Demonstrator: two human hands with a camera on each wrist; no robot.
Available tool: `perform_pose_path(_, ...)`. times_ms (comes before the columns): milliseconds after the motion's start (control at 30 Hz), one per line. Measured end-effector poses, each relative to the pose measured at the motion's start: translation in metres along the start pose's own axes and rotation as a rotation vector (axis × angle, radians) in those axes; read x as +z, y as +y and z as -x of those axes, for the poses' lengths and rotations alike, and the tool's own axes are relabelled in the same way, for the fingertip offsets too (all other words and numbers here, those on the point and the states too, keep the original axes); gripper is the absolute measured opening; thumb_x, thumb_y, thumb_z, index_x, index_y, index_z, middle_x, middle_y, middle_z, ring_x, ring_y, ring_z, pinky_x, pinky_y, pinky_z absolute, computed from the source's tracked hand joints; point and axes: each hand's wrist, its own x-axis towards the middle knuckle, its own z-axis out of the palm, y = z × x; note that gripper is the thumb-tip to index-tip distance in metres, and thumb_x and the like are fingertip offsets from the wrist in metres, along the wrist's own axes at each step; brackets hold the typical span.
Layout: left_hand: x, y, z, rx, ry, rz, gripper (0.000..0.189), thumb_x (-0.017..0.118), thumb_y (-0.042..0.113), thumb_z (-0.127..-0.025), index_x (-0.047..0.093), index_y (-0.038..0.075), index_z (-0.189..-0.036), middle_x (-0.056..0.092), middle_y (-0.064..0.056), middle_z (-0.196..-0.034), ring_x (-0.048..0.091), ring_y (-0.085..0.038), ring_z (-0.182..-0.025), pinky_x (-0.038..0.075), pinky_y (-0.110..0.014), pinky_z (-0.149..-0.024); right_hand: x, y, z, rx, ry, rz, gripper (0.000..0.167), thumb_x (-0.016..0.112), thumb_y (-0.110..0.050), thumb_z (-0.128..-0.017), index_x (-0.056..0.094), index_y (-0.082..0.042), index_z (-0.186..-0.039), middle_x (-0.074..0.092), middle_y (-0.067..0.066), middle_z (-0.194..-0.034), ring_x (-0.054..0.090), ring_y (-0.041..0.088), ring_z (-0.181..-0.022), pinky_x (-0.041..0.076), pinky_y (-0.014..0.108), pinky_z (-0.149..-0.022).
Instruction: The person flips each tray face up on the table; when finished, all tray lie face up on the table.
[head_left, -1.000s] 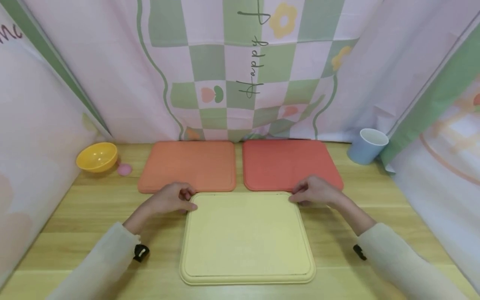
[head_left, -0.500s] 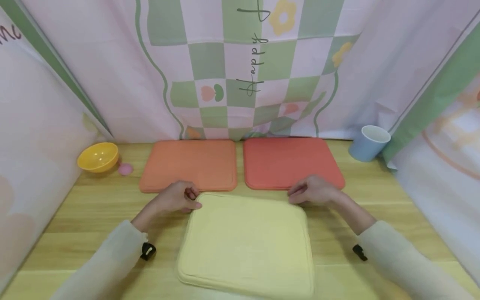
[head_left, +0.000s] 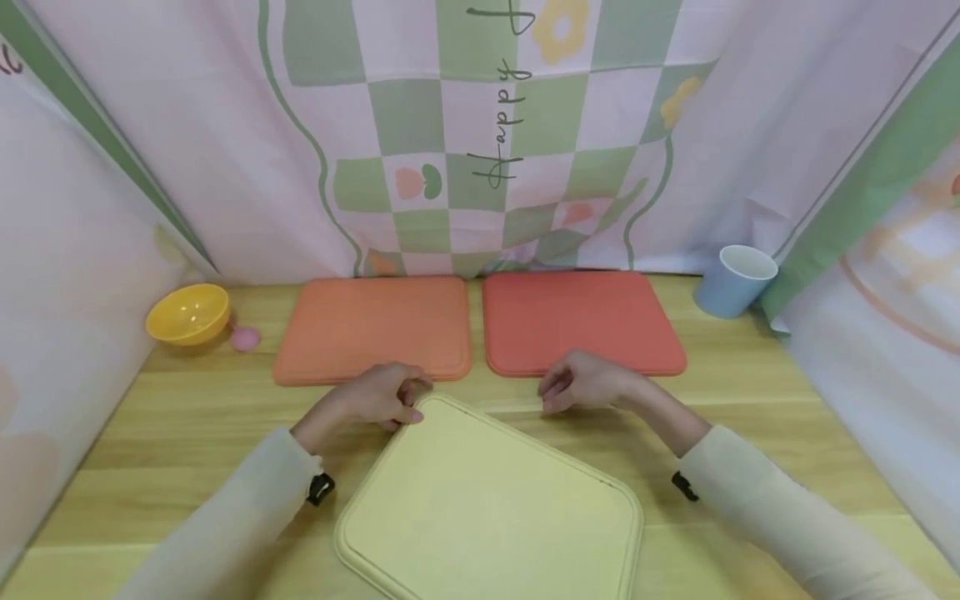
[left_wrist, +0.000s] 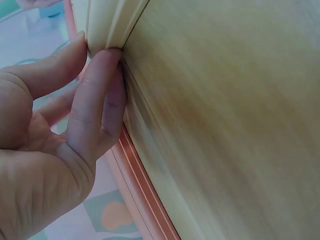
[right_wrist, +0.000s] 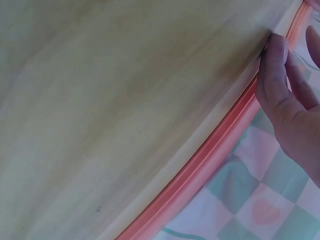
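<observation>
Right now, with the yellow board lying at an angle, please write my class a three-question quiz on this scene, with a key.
1. Which hand pinches a corner of the yellow board?
2. True or false: the orange board and the red board lie side by side.
3. Which is nearest the yellow bowl: A) the blue cup, B) the pink object, C) the red board?

Key:
1. The left hand.
2. True.
3. B.

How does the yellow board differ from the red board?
The yellow board lies askew in front; the red board lies nearly straight at the back. The left hand pinches the yellow board's corner, while no hand holds the red board. Both have rounded corners.
</observation>
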Motion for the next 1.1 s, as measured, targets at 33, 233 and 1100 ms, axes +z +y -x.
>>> perform_pose_path(33,0.000,0.000,0.000,0.007,-0.008,0.001,0.048,0.072,0.004,-0.094,0.058,0.003,-0.140,0.053,-0.009,-0.085,0.051,-0.016,-0.066,0.053,-0.029,-0.058,0.000,0.001,0.000,0.000,-0.001,-0.008,0.032,0.076,-0.003,-0.090,0.066,0.013,-0.116,0.071,0.014,-0.102,0.066,0.022,-0.097,0.055,0.031,-0.085)
perform_pose_path(233,-0.002,-0.003,0.000,0.027,-0.032,-0.008,0.050,0.070,0.004,-0.096,0.057,0.006,-0.144,0.051,-0.007,-0.082,0.044,-0.014,-0.062,0.049,-0.027,-0.056,-0.005,0.007,0.004,-0.005,-0.001,-0.018,0.036,0.077,-0.007,-0.090,0.066,0.011,-0.119,0.070,0.015,-0.107,0.065,0.022,-0.100,0.055,0.032,-0.088)
perform_pose_path(1100,-0.015,-0.025,0.025,-0.097,0.106,0.100,0.035,0.064,0.003,-0.098,0.046,-0.006,-0.128,0.042,-0.014,-0.097,0.056,-0.024,-0.080,0.059,-0.037,-0.068,-0.038,0.032,0.028,0.049,0.083,-0.070,0.037,0.072,-0.014,-0.095,0.065,0.014,-0.119,0.069,0.017,-0.109,0.069,0.026,-0.094,0.059,0.039,-0.084)
